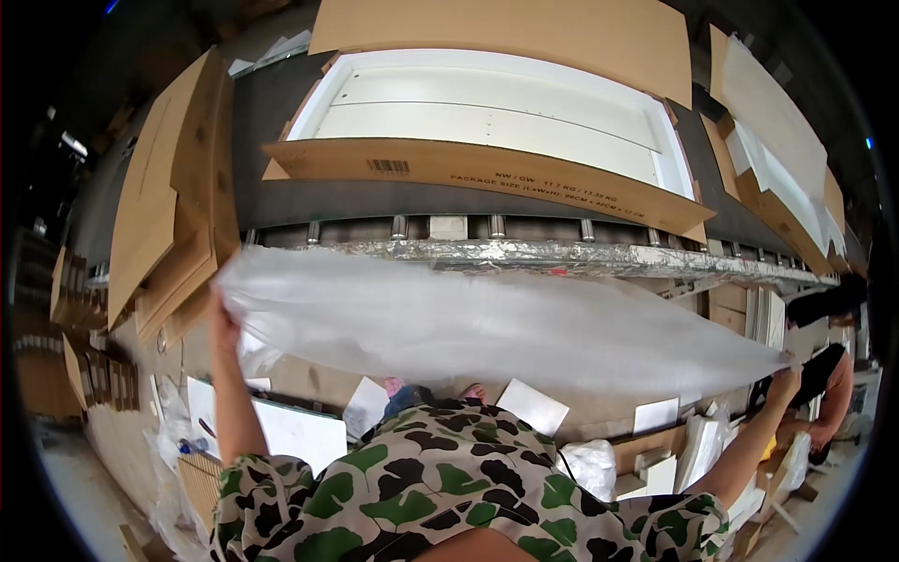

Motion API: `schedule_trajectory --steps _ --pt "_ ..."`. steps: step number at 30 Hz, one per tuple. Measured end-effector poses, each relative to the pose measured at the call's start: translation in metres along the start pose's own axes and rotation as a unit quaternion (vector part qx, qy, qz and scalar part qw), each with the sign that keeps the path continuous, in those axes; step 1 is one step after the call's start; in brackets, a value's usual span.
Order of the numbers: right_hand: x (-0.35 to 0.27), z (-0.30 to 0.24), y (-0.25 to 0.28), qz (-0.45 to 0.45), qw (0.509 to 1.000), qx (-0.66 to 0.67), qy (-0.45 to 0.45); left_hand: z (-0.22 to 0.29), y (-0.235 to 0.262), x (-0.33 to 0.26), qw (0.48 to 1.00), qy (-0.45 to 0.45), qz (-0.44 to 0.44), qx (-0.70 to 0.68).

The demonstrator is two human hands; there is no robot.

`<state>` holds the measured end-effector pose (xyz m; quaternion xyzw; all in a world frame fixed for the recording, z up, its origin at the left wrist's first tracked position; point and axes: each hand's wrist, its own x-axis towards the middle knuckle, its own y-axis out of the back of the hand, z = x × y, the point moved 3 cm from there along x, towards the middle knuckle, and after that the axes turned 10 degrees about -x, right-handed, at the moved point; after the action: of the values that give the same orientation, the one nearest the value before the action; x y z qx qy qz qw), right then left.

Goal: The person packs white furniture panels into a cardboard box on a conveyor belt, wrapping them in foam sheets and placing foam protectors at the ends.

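Note:
A long sheet of translucent white packing foam [487, 318] stretches between my two hands, in front of the conveyor. My left hand [223, 314] grips its left end, the fingers smeared a little and partly behind the sheet. Far to the right, my right hand [787, 377] pinches the narrowed right end. Beyond the sheet, an open cardboard box [562, 192] lies on the conveyor with its flaps folded out. Inside it are flat white panels [487, 117] within a white border. The sheet hangs apart from the box.
Stacked flattened cartons [173, 197] lean at the conveyor's left. Another open box [782, 201] with white foam sits at the right. The conveyor's foil-wrapped edge [599, 255] runs across. White boards [534, 406] and plastic wrap lie around my feet. A co-worker [829, 393] bends at the right.

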<state>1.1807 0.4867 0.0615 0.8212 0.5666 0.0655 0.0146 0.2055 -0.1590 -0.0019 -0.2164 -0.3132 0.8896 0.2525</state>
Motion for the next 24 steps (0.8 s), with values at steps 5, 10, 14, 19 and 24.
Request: schedule_trajectory --steps 5,10,14,19,24 --pt "-0.019 -0.068 -0.097 -0.074 0.988 -0.009 0.132 0.091 -0.118 0.023 0.935 -0.295 0.084 0.176" --pt "-0.004 -0.148 -0.198 0.135 0.919 -0.225 0.295 0.112 -0.202 0.047 0.866 -0.422 0.194 0.187" --pt "-0.005 -0.181 -0.299 0.143 0.859 -0.314 0.378 0.143 -0.179 0.105 0.828 -0.474 0.130 0.269" --pt "0.024 -0.204 -0.387 0.151 0.732 -0.418 0.517 0.148 -0.221 0.188 0.598 -0.463 0.338 0.560" --pt "0.079 -0.169 -0.488 0.157 0.580 -0.502 0.622 0.105 -0.234 0.316 0.477 -0.383 0.348 0.710"
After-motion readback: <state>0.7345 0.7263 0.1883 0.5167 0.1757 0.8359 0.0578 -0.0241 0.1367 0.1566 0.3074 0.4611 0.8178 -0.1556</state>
